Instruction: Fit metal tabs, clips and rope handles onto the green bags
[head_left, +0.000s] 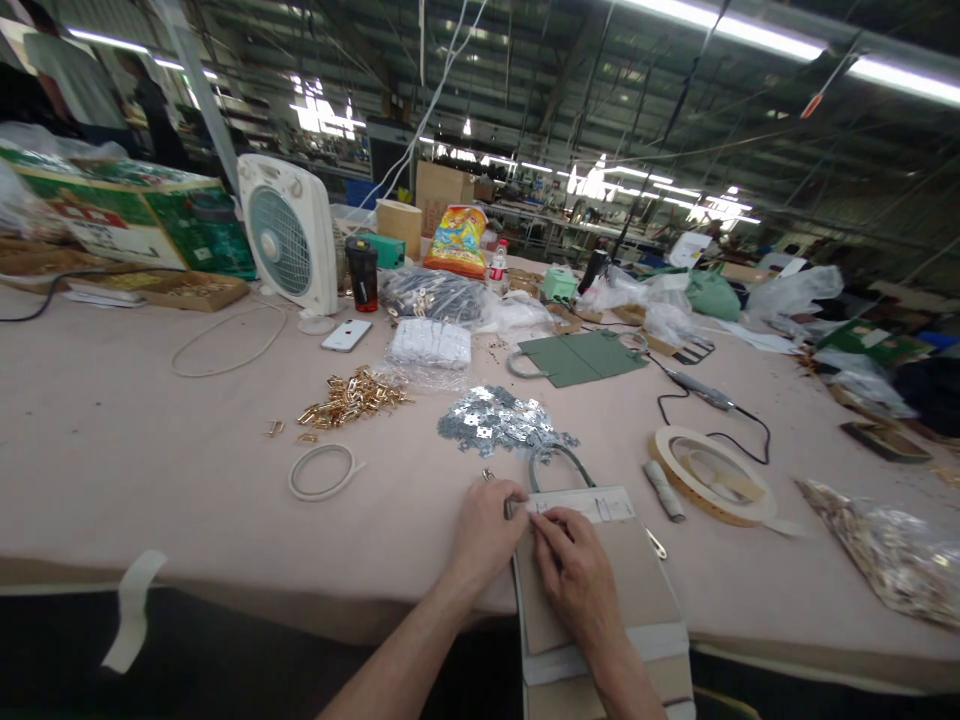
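A beige bag panel (547, 620) with a pale strip along its top lies at the table's front edge and hangs over it. A grey-green handle (568, 452) arches from its top. My left hand (484, 525) is closed at the panel's upper left corner, by the handle's left end, with fingers curled around a part that is mostly hidden. My right hand (577, 570) lies over the panel, thumb and fingertips pinched together close to the left fingers; anything between them is too small to make out. Beyond the hands lies a heap of small silver metal plates (491, 420).
Left of the plates are gold-coloured metal fittings (352, 397) and a coil of pale cord (322, 472). A tape roll (709, 475) and a corded pen-like tool (701, 388) are at right. Farther back stand a green bag panel (581, 358), a phone (346, 335) and a fan (289, 235).
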